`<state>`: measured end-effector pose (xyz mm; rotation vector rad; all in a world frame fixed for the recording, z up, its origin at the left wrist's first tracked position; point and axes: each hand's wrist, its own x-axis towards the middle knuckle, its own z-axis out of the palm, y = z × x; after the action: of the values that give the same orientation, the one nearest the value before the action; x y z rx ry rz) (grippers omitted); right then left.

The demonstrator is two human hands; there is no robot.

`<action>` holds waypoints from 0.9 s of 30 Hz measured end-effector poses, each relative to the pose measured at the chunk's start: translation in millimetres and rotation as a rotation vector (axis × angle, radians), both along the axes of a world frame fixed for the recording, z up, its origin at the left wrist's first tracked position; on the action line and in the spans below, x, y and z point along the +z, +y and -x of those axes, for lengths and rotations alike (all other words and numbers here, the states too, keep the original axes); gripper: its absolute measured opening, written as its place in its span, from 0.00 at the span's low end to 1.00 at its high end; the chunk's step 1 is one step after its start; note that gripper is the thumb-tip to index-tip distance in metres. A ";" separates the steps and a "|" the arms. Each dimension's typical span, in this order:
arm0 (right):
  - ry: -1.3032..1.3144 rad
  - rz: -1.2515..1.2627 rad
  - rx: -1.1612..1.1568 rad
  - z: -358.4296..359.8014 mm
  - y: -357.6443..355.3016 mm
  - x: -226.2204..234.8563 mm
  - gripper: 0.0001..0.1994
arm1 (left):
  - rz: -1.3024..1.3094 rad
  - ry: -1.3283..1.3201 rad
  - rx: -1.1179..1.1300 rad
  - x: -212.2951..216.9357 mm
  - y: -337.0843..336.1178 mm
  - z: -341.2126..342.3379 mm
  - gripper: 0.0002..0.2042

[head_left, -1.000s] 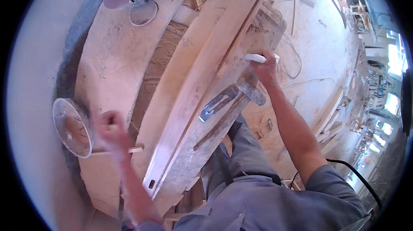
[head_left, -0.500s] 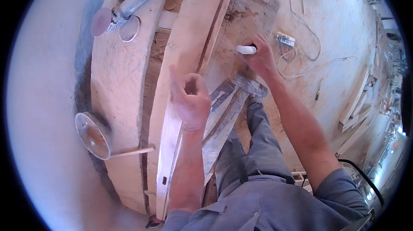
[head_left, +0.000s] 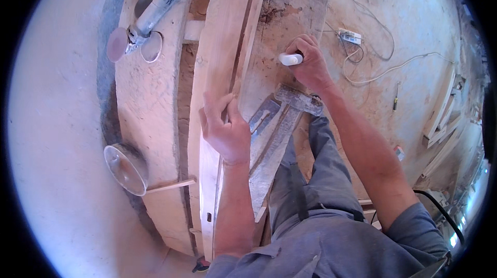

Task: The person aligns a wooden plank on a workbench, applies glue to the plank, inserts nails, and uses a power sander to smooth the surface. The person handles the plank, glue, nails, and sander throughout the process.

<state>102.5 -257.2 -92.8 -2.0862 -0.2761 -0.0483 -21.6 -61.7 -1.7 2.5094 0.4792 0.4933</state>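
Note:
My left hand (head_left: 226,132) is over a long pale wooden piece (head_left: 222,65) with a dark groove along it. Its fingers are bent but apart, the thumb near the groove; nothing shows between them. Whether the fingertips touch the wood I cannot tell. To the right, my right hand (head_left: 310,63) is closed round a small white bottle (head_left: 291,59), whose rounded end points left. Most of the bottle is hidden in the fist. A dusty grey T-shaped support (head_left: 297,101) stands below that hand, near my legs.
An angle grinder (head_left: 160,7) lies on the thick plank (head_left: 150,91) at far left, with round discs (head_left: 151,47) around it. Nearer is a round clear-sided dish (head_left: 126,169) beside a thin wood strip (head_left: 171,186). On the floor are a white power strip (head_left: 350,36), cables and a screwdriver (head_left: 396,96).
My left hand's raised index finger has come down and its ring of fingers has loosened. The right hand keeps the white bottle, now tilted slightly differently. The whole view has shifted a little.

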 end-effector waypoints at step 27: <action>0.048 0.002 0.028 -0.3 -3.6 1.5 0.12 | 0.235 0.080 0.062 5.6 4.9 -3.4 0.27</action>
<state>102.9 -260.8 -91.3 -2.0824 -0.2760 0.0195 -18.2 -56.8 3.8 2.2995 0.6108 0.3397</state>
